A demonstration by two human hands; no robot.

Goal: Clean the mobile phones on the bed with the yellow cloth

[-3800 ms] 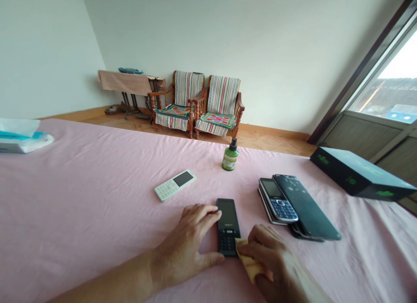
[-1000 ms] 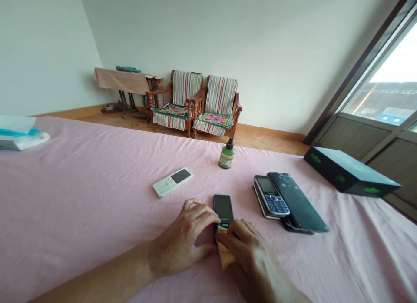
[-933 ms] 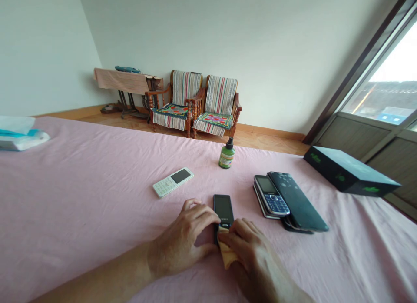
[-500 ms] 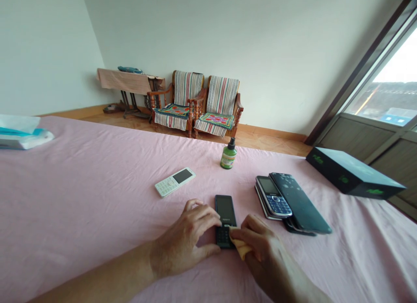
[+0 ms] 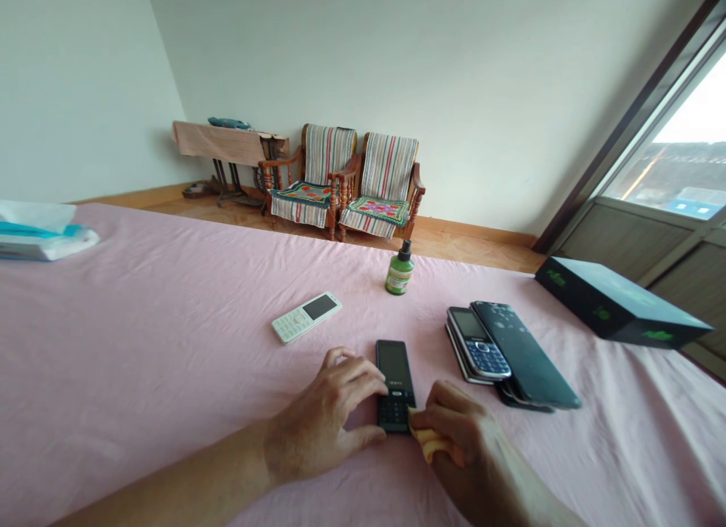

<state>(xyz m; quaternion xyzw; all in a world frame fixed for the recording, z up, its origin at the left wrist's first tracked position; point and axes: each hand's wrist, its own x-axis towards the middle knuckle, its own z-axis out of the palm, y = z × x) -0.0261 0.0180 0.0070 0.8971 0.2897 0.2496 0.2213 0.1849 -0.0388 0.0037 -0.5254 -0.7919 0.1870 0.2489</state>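
A black keypad phone lies flat on the pink cloth near the front. My left hand grips its left edge, fingers curled over the side and thumb at its near corner. My right hand pinches a folded yellow cloth against the phone's near right corner. The cloth is mostly hidden under my fingers.
A white keypad phone lies further back on the left. A stack of dark phones sits to the right, a green spray bottle behind, a black box at far right, and a tissue pack at far left.
My right hand with the yellow cloth has slid from the phone's middle back toward its near end, uncovering the keypad. My left hand has kept its hold on the phone.
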